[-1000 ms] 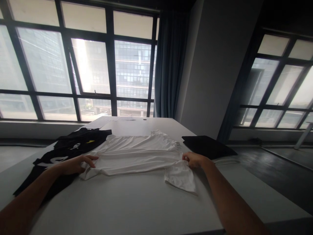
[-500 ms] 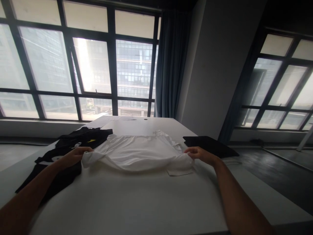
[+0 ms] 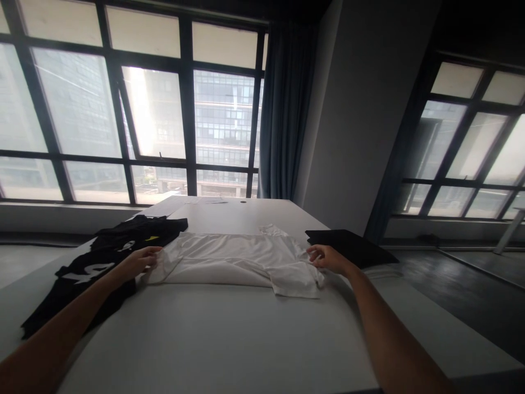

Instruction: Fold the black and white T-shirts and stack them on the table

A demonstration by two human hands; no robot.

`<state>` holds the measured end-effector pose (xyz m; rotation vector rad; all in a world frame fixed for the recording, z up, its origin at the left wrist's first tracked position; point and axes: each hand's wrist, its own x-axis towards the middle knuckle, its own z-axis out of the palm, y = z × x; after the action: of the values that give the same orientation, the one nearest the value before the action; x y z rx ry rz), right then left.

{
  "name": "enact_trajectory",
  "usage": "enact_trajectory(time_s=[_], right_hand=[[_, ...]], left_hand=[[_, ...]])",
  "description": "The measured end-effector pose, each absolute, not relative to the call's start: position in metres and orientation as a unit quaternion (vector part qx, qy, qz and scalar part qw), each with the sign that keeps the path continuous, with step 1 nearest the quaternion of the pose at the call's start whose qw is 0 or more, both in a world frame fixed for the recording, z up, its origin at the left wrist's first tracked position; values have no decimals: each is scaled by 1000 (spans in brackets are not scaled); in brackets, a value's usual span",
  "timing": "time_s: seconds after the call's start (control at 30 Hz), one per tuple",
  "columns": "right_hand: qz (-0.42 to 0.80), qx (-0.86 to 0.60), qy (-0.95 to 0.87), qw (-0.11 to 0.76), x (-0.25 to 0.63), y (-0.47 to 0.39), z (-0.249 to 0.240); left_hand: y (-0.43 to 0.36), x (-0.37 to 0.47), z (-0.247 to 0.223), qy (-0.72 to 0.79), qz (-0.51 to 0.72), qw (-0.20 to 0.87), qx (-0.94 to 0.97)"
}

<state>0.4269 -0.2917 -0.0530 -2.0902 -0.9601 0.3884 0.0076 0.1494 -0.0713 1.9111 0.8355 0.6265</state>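
A white T-shirt [image 3: 229, 260] lies spread sideways on the white table [image 3: 229, 339], its near edge flat on the top and one sleeve at the near right. My left hand [image 3: 143, 261] rests at the shirt's left end, thumb and fingers a little apart at the cloth. At the right end is my right hand [image 3: 327, 258], its fingers loosely bent and parted just over the fabric. Neither hand shows cloth pinched in it.
Black printed garments [image 3: 98, 262] lie at the left, partly under my left forearm. Folded black cloth [image 3: 353, 244] sits at the right, with pale cloth [image 3: 383, 272] beneath its near edge. Windows and a blue curtain [image 3: 283, 115] stand behind the table.
The shirt's near edge, raised and sagging between my hands before, now lies flat on the table. Both hands have loosened from the cloth, staying near its ends.
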Motion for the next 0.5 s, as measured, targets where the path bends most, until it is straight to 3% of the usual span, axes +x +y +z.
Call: enact_trajectory(time_s=[0.17, 0.27, 0.37, 0.5], right_hand=[[267, -810, -479, 208, 401, -293, -33], [246, -845, -455, 134, 389, -282, -36], [212, -856, -448, 146, 388, -275, -40], [214, -800, -510, 231, 392, -286, -31]], left_hand=[[144, -6, -66, 329, 184, 377, 846], [135, -4, -67, 293, 145, 295, 898], [129, 1, -65, 271, 145, 272, 912], [127, -7, -45, 231, 183, 342, 892]])
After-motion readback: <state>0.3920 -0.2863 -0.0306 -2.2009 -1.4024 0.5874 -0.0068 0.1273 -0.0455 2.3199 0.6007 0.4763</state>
